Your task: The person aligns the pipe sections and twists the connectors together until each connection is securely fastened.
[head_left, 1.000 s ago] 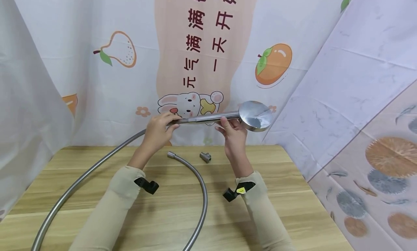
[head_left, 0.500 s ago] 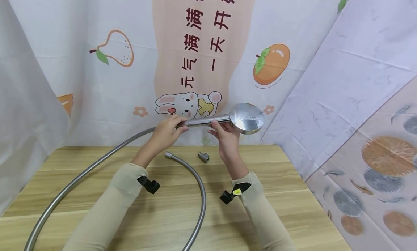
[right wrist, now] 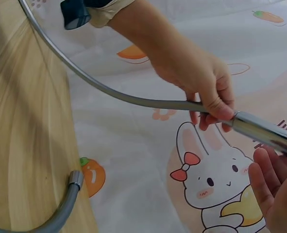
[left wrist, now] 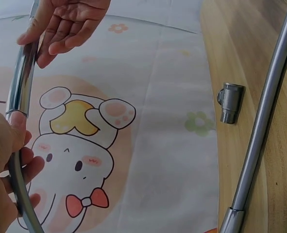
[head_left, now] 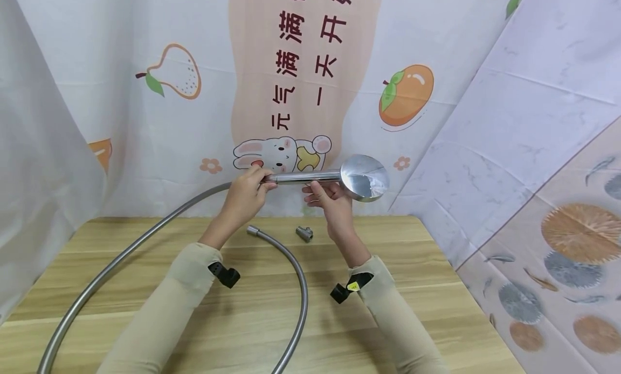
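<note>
The shower hose (right wrist: 148, 103) is pinched by the left hand (head_left: 244, 196), the hand shower (head_left: 335, 175) gripped by the right hand (head_left: 338, 212), apparently so that both are aligned.

The shower head (head_left: 365, 178) gleams mirror-silver to my eye, the hose (head_left: 304, 296) a duller grey. The surface (head_left: 427, 309) is pale yellow-brown wood grain, the sleeves (head_left: 160, 304) plain beige. White cloth (head_left: 204, 120) carries orange fruit, a white rabbit and dark-red lettering on peach.

Printed cloth (head_left: 301, 104) behind wooden table (head_left: 237, 325)
</note>
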`<action>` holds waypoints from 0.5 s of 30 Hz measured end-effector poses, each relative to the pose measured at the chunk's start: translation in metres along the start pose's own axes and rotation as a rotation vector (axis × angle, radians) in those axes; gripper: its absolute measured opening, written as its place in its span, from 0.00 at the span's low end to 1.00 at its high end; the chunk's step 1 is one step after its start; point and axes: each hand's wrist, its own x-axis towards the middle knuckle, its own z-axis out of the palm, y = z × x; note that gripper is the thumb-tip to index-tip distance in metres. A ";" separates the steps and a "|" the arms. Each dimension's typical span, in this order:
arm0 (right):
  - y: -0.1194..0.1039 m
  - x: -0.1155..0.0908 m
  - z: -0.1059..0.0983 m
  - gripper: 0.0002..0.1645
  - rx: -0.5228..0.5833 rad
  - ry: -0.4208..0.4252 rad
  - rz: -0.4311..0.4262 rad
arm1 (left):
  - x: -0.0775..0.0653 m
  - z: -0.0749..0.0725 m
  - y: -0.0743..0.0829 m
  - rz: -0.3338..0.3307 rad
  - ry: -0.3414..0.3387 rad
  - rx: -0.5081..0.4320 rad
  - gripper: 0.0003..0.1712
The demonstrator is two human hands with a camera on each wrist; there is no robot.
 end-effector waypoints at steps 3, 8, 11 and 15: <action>0.004 -0.002 -0.001 0.17 -0.059 -0.021 0.009 | 0.002 -0.001 0.000 -0.006 0.013 0.017 0.10; 0.016 -0.005 -0.004 0.16 -0.137 -0.046 0.009 | 0.003 -0.003 0.001 -0.022 0.000 0.040 0.13; 0.022 -0.008 -0.006 0.13 -0.226 -0.084 -0.028 | 0.003 -0.004 0.001 -0.026 -0.006 0.072 0.14; 0.029 -0.009 -0.012 0.10 -0.446 -0.184 -0.103 | 0.004 -0.005 -0.002 -0.018 -0.007 0.117 0.15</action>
